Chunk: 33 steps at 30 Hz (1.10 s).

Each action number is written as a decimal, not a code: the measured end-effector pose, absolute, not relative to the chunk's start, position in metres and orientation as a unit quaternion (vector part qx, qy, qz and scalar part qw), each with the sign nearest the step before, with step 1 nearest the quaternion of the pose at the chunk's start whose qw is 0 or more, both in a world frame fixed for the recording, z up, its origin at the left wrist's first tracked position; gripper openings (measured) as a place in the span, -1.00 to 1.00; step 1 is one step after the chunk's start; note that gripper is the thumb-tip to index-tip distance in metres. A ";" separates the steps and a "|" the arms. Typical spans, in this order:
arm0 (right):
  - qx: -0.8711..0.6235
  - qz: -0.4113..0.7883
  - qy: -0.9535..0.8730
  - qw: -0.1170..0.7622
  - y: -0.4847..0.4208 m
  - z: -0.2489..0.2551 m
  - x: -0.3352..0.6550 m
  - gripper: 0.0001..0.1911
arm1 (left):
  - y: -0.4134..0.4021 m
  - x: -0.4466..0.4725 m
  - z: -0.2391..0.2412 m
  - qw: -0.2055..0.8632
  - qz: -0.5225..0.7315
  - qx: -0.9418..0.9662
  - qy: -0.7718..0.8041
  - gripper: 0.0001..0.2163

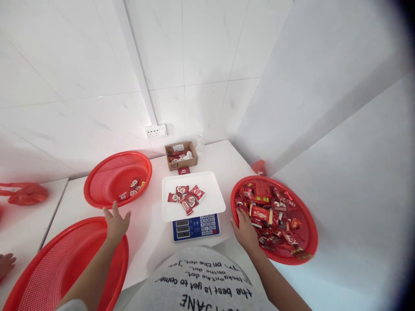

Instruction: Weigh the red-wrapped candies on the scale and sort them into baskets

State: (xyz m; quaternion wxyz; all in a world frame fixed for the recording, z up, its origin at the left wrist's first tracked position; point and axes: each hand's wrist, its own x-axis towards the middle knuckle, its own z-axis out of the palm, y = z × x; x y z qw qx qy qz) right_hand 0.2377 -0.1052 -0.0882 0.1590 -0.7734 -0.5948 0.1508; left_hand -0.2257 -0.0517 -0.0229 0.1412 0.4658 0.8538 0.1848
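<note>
My right hand [244,231] grips the near-left rim of a red plastic basket [311,220], its thumb outside and its fingers over the edge. Small red wrapped packets [261,214] heap up inside that basket. With fingers spread and nothing held, my left hand [116,222] hovers over the rim of a nearer red basket [121,259]. Just beyond it is another red basket [97,177], with several small packets [132,190] at its bottom. Between my hands, several red packets [186,198] lie on the white tray [207,183] of a blue digital scale [196,226].
Behind the scale stands a small cardboard box [181,162] of red packets, with one red packet [184,171] in front. A power strip [156,130] is on the wall. Another person's hand [6,263] and a red bag [29,193] appear at left.
</note>
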 end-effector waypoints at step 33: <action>-0.768 0.157 -0.598 0.165 -0.105 -0.083 0.237 -0.43 | -0.008 -0.096 0.002 0.130 0.040 0.748 0.650 -0.57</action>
